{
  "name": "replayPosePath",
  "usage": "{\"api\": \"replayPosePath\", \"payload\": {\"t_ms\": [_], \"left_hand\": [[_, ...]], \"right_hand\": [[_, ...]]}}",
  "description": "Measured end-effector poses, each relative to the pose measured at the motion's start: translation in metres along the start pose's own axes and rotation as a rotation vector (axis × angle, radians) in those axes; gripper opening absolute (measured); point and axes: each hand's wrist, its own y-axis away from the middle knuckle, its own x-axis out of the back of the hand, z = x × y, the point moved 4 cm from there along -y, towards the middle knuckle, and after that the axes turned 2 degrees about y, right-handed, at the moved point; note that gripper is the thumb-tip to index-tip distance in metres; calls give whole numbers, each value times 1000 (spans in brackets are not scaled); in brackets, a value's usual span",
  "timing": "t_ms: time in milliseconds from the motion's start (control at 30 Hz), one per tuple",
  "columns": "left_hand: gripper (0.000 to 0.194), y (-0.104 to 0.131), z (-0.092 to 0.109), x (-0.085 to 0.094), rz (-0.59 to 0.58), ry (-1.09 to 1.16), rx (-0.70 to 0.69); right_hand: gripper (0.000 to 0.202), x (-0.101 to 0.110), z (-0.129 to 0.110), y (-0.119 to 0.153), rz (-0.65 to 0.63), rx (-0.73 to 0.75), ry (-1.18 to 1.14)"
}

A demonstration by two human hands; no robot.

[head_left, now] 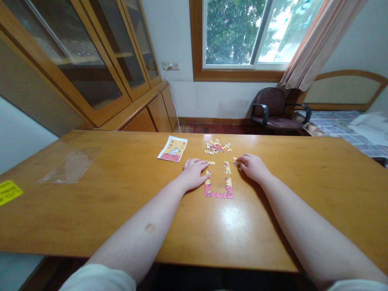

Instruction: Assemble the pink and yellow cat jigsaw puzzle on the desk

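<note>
Pink and yellow puzzle pieces form a partial rectangular frame (218, 195) on the table, with a pink bottom row and gaps in its sides and top. My left hand (194, 173) rests along the frame's left side, fingers spread, its fingertips at the upper left pieces. To the right of the frame, my right hand (251, 166) has its fingers pressed together at a few small loose pieces (235, 161); what it pinches, if anything, is too small to make out. Beyond the frame lies a heap of loose pieces (215, 147).
A picture card (173, 148) of a white animal lies left of the heap. Farther left are a clear plastic bag (74, 166) and a yellow label (9, 192). Beyond the wooden table (121, 202) stand a glass-door cabinet (91, 60) and a chair (273, 107).
</note>
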Motion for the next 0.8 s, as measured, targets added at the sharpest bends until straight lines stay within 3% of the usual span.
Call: {"api": "replayPosePath", "payload": {"t_ms": [800], "left_hand": [[44, -1, 2, 7, 64, 16, 51]], "right_hand": [[23, -6, -2, 0, -24, 41, -13]]}}
